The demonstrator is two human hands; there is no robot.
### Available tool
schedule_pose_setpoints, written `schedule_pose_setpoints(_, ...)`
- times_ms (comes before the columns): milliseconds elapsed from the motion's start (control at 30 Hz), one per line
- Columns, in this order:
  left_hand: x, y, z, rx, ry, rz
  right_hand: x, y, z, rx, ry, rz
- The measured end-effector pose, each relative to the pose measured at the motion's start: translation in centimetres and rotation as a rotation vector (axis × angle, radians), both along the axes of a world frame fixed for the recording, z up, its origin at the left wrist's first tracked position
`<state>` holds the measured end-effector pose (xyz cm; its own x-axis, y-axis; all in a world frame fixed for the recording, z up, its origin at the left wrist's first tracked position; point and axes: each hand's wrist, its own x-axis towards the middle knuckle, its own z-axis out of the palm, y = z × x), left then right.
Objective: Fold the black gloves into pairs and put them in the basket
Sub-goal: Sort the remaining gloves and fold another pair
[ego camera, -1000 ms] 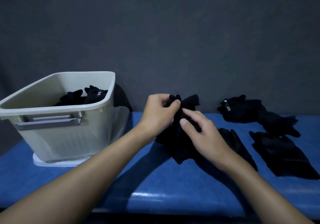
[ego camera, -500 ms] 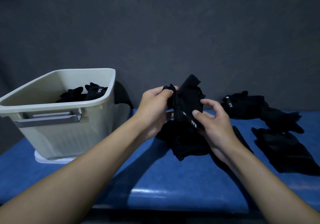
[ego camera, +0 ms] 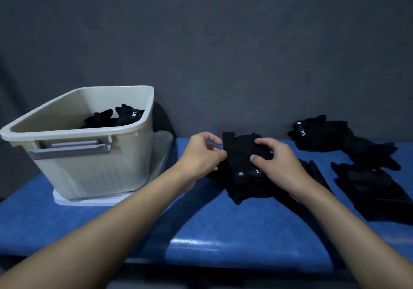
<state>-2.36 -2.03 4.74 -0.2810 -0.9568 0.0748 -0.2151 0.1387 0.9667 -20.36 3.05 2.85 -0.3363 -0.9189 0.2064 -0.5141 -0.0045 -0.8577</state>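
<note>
In the head view, the left hand (ego camera: 202, 152) is pinching the near-left edge of a bundle of soft black fabric gloves (ego camera: 242, 166) that is resting on the blue padded table (ego camera: 201, 233); the right hand (ego camera: 277, 166) is lying over the bundle's right side, fingers curled down on the cloth and thumb pressing inward. Both hands are thus closing on the same pair; the fold looks partly made, not yet tight. To do it well, the thumb should be keeping the cuffs lined up while the left hand is tucking the loose edge under; otherwise it may spring open. The beige plastic basket (ego camera: 93, 168) is standing to the left, already holding black gloves; loose black gloves (ego camera: 348, 141) are waiting at the right.
</note>
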Motion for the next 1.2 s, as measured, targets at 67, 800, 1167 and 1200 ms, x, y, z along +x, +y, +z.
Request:
schedule_pose_setpoints(67, 0.3, 0.0, -0.6, -0.082, -0.117, 0.004, 0.1, 0.2, 0.0, 0.033, 0.122, 0.021)
schedule_pose_setpoints(800, 1.6, 1.1, -2.6, -0.637, -0.427, -0.241, -1.7, 3.5, -0.1, 0.036, 0.417, 0.250)
schedule_pose_setpoints(1167, 0.9, 1.5, -3.1, -0.697, -0.374, -0.213, -2.6, 3.5, -0.7, -0.030, 0.344, 0.254)
schedule_pose_setpoints(1200, 0.9, 1.5, -3.1, -0.700, -0.346, -0.208, -2.6, 3.4, -0.8, -0.046, 0.314, 0.244)
